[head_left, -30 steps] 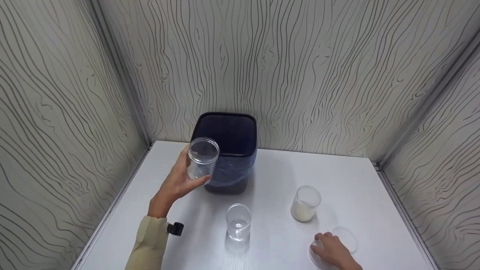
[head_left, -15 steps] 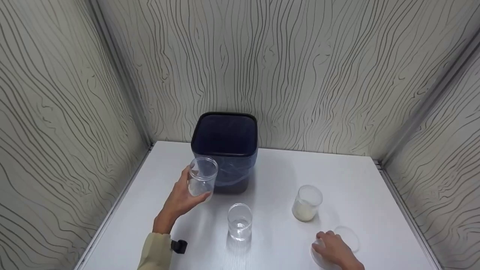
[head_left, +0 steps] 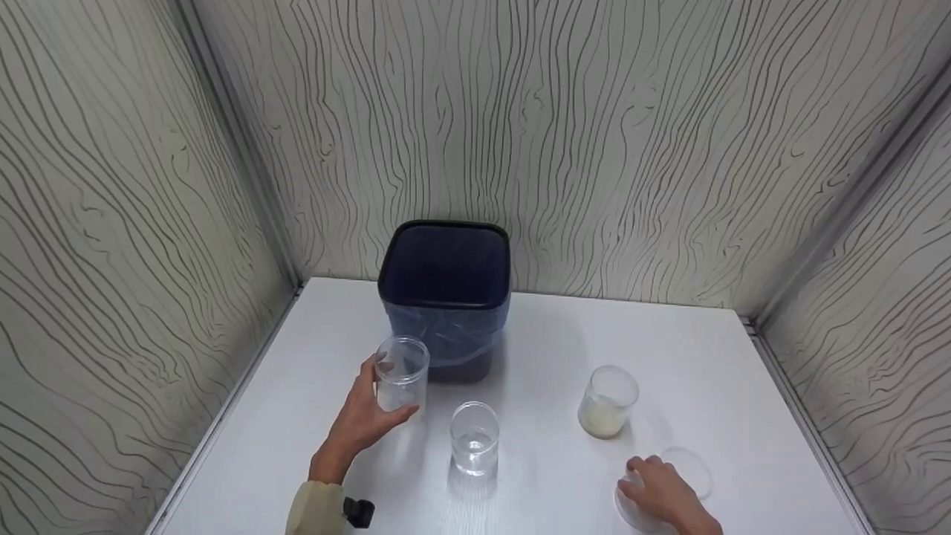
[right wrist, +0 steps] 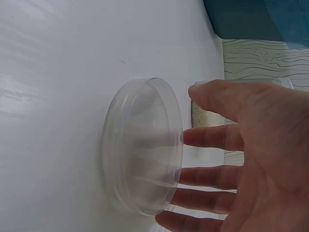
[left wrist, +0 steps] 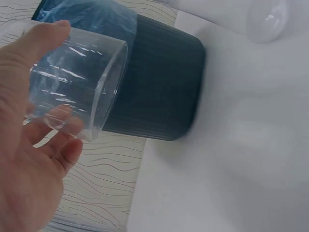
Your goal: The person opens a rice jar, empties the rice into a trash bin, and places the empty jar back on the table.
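Note:
My left hand (head_left: 364, 412) grips a clear plastic jar (head_left: 401, 394), upright in front of the bin. In the left wrist view the thumb lies along one side of this jar (left wrist: 72, 77) and the fingers curl round the other. My right hand (head_left: 661, 490) is low at the right, over a clear round lid (head_left: 631, 513) on the table. The right wrist view shows its fairly straight fingertips at the rim of that lid (right wrist: 142, 150), the thumb apart from it. Another clear jar (head_left: 474, 438) stands between the hands. A jar with pale grains (head_left: 603, 416) stands beyond the right hand.
A dark blue bin (head_left: 446, 364) with a blue liner (head_left: 453, 327) stands at the back of the white table (head_left: 579, 334). A second clear lid (head_left: 698, 472) lies right of my right hand. Wood-patterned panels (head_left: 565, 148) enclose the back and sides.
My left hand has come down and toward me with the jar, from over the bin's front rim to lower before it. My right hand stays at the lid.

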Available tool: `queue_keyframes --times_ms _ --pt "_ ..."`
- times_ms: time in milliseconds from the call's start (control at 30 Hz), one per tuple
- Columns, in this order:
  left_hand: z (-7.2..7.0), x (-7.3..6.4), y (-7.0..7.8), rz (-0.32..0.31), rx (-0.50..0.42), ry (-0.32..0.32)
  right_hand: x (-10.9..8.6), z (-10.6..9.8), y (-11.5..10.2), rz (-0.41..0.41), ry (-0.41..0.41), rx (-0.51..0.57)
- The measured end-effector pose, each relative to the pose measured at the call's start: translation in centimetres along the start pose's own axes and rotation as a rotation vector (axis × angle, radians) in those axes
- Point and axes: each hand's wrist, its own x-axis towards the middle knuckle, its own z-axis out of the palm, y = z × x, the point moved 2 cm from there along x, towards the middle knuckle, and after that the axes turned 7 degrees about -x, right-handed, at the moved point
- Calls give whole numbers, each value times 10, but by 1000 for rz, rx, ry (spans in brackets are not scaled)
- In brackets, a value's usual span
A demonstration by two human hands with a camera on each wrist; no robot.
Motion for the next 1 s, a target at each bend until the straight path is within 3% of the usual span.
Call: queue_keyframes --times_ms 267,567,767,1000 --pt "9 -14 -14 -87 -19 -21 -3 -1 -3 21 -17 19" --pt "15 -23 -27 -122 -14 -39 -2 -2 -3 14 -16 15" --pt "21 -31 -34 -176 -45 -63 -3 -4 -1 4 1 33" --pt "23 -39 -42 -208 -7 -97 1 -14 -3 47 57 63"
